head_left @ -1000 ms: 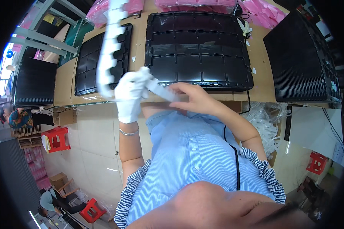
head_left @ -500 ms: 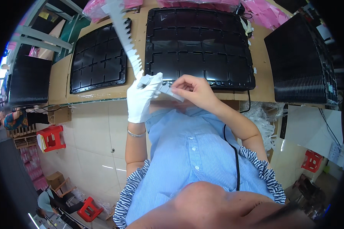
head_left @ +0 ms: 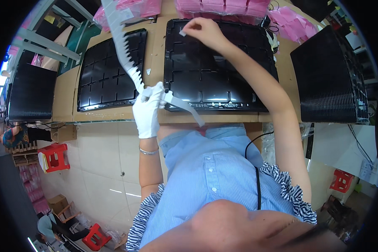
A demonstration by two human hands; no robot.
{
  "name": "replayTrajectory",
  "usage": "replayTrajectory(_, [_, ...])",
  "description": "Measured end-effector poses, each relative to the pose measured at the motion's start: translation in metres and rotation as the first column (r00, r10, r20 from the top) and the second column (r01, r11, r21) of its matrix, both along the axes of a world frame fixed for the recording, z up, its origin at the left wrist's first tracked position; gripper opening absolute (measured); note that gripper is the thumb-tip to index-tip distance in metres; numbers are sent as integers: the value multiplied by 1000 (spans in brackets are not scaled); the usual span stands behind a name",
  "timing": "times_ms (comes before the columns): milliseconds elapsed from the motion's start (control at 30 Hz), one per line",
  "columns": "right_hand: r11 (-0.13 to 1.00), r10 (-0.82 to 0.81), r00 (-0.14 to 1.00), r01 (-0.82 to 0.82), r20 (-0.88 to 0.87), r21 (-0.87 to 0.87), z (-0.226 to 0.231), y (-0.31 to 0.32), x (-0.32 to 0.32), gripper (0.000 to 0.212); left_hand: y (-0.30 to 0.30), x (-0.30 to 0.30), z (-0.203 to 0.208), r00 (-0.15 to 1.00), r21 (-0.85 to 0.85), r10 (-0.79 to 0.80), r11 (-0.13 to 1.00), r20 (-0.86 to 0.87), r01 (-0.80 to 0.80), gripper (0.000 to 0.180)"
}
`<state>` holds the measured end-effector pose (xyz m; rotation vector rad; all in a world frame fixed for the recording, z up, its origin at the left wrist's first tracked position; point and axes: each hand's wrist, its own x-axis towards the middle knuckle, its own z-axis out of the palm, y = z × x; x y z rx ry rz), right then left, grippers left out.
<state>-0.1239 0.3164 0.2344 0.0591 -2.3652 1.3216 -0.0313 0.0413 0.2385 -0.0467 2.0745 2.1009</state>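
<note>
My left hand (head_left: 148, 111), in a white glove, is closed around a long pale strip (head_left: 120, 44) with a notched edge. One end of the strip runs up past the left tray; the other tail curves down over the table's front edge. My bare right hand (head_left: 209, 34) reaches over the far left part of the middle black plastic tray (head_left: 189, 63). Its fingertips pinch a small pale piece (head_left: 182, 33); whether the piece touches the tray I cannot tell. Another black tray (head_left: 109, 77) with moulded compartments lies to the left.
Tall stacks of black trays stand at the right (head_left: 327, 75) and far left (head_left: 31, 90). Pink packs (head_left: 222, 6) line the table's back. A small pale scrap (head_left: 148, 72) lies on the cardboard between the trays. Red stools (head_left: 54, 157) and people are behind.
My right hand has left the strip's tail near my left hand and moved forward over the tray with a small piece in its fingertips. My left hand still holds the strip. The view has shifted slightly.
</note>
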Motion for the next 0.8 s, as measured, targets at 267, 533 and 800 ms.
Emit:
replayTrajectory(267, [866, -134, 956, -15, 261, 500, -28, 30, -87, 16, 1, -2, -10, 988, 29, -79, 997, 136, 76, 23])
replayTrajectory(533, [849, -176, 960, 36, 219, 528, -31, 28, -86, 24, 1, -6, -13, 977, 64, -94, 994, 193, 83, 25])
replayTrajectory(800, [934, -68, 961, -33, 269, 356, -27, 25, -73, 21, 2, -8, -14, 982, 77, -88, 994, 170, 76, 25])
